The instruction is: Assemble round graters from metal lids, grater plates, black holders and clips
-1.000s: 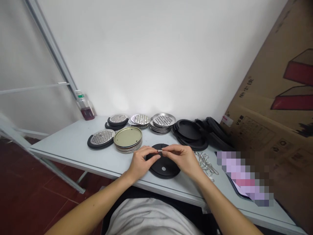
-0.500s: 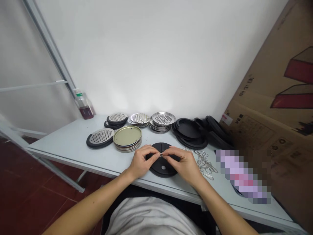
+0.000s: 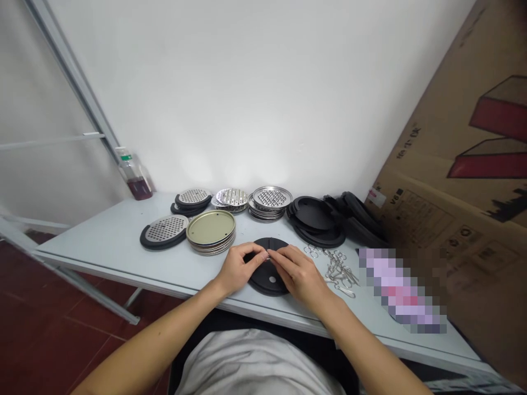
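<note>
Both my hands meet over a black round disc (image 3: 267, 277) that lies flat near the table's front edge. My left hand (image 3: 241, 267) and my right hand (image 3: 297, 274) pinch a small metal clip (image 3: 268, 253) between their fingertips, just above the disc's far side. A small pale hole shows in the disc's middle. A loose heap of metal wire clips (image 3: 335, 270) lies on the table just right of my right hand.
On the grey table (image 3: 102, 244) stand a stack of gold-toned lids (image 3: 211, 231), perforated metal discs in black rims (image 3: 164, 231), stacks of perforated discs (image 3: 269, 202), and black rims (image 3: 317, 219). A bottle with red liquid (image 3: 134, 175) stands back left. Cardboard boxes (image 3: 465, 181) lean at right.
My hands have drawn closer together and sunk lower toward the black disc, still pinching the small clip. The view has shifted slightly to the right.
</note>
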The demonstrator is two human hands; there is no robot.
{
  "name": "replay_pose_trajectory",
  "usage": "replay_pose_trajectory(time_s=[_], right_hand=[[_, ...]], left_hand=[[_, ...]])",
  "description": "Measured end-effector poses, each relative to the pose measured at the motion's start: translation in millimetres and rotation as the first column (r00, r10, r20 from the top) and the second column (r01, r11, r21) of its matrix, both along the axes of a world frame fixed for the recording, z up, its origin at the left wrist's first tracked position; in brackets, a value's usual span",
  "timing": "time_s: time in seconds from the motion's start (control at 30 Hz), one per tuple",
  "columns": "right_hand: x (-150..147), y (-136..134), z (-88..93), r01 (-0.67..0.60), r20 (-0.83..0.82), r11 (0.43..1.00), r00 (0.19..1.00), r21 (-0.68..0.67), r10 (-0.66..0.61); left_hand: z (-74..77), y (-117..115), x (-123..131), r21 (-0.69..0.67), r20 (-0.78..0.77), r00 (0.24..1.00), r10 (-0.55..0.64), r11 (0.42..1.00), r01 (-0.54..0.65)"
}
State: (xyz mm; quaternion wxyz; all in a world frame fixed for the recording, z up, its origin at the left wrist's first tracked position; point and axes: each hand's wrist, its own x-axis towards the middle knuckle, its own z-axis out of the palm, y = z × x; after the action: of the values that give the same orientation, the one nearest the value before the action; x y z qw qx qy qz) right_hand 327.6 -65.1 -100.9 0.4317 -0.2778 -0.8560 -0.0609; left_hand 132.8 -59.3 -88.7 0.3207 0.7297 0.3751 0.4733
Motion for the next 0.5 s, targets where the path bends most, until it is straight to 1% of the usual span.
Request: replay_pose_trajectory(time_s=[0.13,0.2,0.3,0.37,0.43,0.5], right_hand=[[-2.4,-1.9,0.3,0.009,0.037,1.000,0.999,0.023,-0.010],[-3.0,-1.9,0.2,0.030,0.050,0.999,0.998,0.011,-0.031],[-1.6,0.2,-0.2,0.112,-0.011,0.991,0.994,-0.072,-0.113],[0.7,2.2,-0.4,0.170,-0.071,0.976,0.981,-0.139,-0.181],[2.7,3.3,-0.5,0.198,-0.097,0.960,0.971,-0.198,-0.220],[3.0,3.2,-0.9,0.207,-0.087,0.946,0.968,-0.251,-0.235]], left_hand=[[-1.2,-0.1,0.6,-0.022,0.026,1.000,-0.017,1.000,0.018],[-2.4,0.2,0.9,-0.019,0.043,0.999,-0.003,1.000,0.004],[-4.7,1.7,0.7,-0.034,0.108,0.993,0.045,0.999,-0.041],[-6.3,3.3,0.4,-0.089,0.178,0.981,0.074,0.994,-0.058],[-7.3,4.7,0.3,-0.157,0.239,0.967,0.085,0.986,-0.048],[-7.8,5.2,0.5,-0.202,0.256,0.963,0.081,0.979,-0.028]])
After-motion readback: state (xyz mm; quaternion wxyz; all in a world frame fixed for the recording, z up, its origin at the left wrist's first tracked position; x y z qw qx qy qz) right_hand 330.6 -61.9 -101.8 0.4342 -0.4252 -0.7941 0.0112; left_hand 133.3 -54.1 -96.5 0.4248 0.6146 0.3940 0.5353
